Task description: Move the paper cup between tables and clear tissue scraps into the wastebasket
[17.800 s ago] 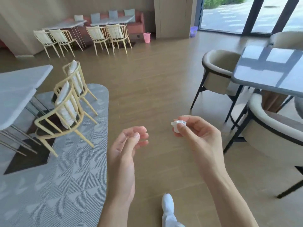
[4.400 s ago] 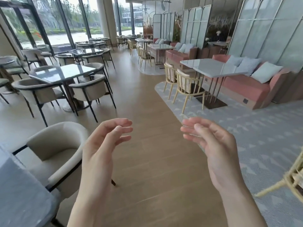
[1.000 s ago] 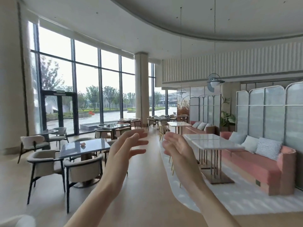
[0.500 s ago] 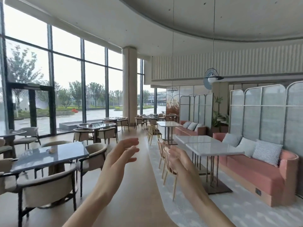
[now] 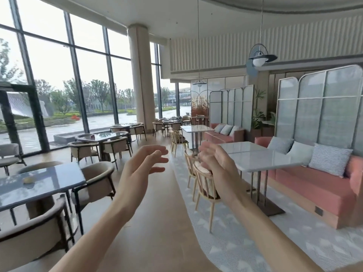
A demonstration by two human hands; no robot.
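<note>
Both my hands are raised in front of me, palms facing each other, and neither holds anything. My left hand (image 5: 141, 169) has relaxed, slightly bent fingers. My right hand (image 5: 216, 165) is likewise loose, fingers pointing ahead. A small pale lump, perhaps a tissue scrap (image 5: 28, 180), lies on the dark glossy table (image 5: 49, 185) at the left. A small reddish object (image 5: 92, 136) stands on a farther dark table (image 5: 102, 136). No wastebasket and no paper cup are plainly in view.
Beige armchairs (image 5: 94, 181) surround the dark tables on the left. On the right, white marble tables (image 5: 261, 158) with wooden chairs (image 5: 204, 185) stand on a grey rug before a pink sofa (image 5: 314, 185). A wooden-floor aisle (image 5: 157, 222) runs ahead between them.
The view has moved forward and tilted down a little; the near dark table and the marble tables are closer. Both hands stay raised and empty.
</note>
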